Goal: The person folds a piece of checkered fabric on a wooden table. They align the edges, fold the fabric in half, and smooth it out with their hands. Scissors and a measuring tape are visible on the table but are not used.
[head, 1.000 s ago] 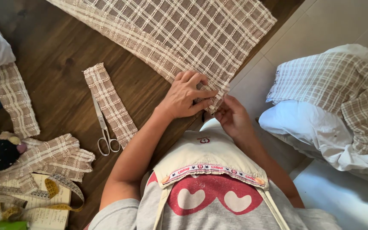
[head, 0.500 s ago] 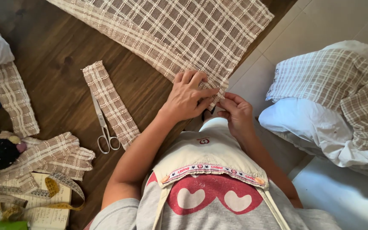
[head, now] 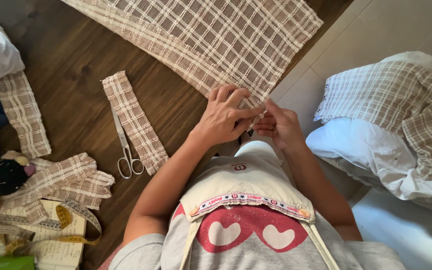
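Both hands' fingers pinching plaid fabric (head: 211, 40) edge; left hand (head: 224, 119), right hand (head: 280, 126); scissors (head: 125, 145) nearby.

Scissors (head: 125, 146), plaid strip (head: 134, 121), tape measure (head: 71, 221), pincushion (head: 0, 176).
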